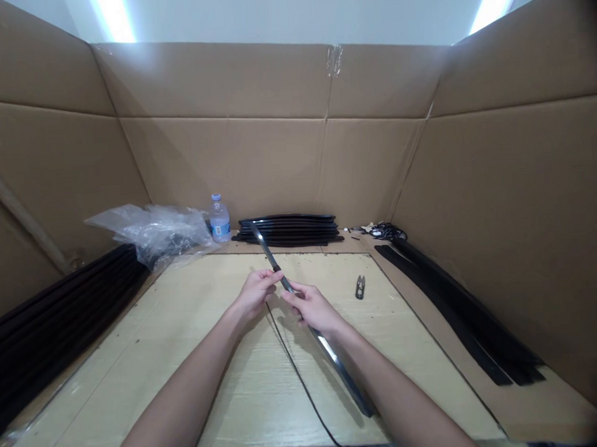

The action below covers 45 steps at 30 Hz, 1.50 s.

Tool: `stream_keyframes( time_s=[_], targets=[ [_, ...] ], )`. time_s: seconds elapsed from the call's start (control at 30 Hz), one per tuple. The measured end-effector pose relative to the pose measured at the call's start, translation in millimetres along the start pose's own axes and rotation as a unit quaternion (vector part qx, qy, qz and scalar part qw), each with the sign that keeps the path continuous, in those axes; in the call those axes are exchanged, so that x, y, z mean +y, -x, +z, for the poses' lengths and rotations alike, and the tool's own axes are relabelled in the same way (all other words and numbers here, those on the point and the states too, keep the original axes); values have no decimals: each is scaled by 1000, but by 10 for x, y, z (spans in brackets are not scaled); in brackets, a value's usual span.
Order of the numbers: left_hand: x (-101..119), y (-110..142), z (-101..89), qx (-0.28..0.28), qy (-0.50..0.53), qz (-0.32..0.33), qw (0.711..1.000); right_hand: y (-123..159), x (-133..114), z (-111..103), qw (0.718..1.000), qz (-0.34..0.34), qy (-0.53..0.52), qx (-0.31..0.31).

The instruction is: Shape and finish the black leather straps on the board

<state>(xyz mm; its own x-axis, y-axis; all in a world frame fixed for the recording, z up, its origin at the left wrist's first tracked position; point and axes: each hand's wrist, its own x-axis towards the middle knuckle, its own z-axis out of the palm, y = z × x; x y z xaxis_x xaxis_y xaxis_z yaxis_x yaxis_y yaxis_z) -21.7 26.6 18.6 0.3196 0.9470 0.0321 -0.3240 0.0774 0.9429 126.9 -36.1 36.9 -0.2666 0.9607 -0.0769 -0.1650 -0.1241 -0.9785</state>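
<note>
A long, narrow, glossy black scabbard-like piece (336,361) slants from the table's front right up toward the back middle. My right hand (310,306) is closed around its middle, thumb along the top. Just beyond, my left hand (256,292) pinches the same piece with thumb and fingers beside a dark brownish band (276,268). From below my left hand a thin dark cord (299,377) runs down past the table's front edge. Its upper end is hidden by the fingers. To the right of my hands lie small thread snips (360,287), apart from them.
Similar black pieces (289,230) are stacked at the back, beside a water bottle (219,221) and clear plastic bags (161,230). Long black sleeves or strips lie along the left (64,329) and right (458,315) edges. A dark cord bundle (386,232) sits back right. Cardboard walls (235,153) surround the table.
</note>
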Motion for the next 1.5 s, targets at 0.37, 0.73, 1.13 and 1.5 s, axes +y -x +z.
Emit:
stream_keyframes(
  time_s=[0.37,0.73,1.13,1.5],
  targets=[
    [76,47,29,-30,38,8,999,-18,26,-3,998,26,-33,38],
    [121,85,31,-62,64,3,996,2,9,-15,997,-8,-68,-25],
    [101,81,27,-28,98,28,994,9,-57,-46,986,-18,-155,-51],
    [146,50,44,-21,95,23,995,16,-96,-135,988,-16,-148,-46]
  ],
)
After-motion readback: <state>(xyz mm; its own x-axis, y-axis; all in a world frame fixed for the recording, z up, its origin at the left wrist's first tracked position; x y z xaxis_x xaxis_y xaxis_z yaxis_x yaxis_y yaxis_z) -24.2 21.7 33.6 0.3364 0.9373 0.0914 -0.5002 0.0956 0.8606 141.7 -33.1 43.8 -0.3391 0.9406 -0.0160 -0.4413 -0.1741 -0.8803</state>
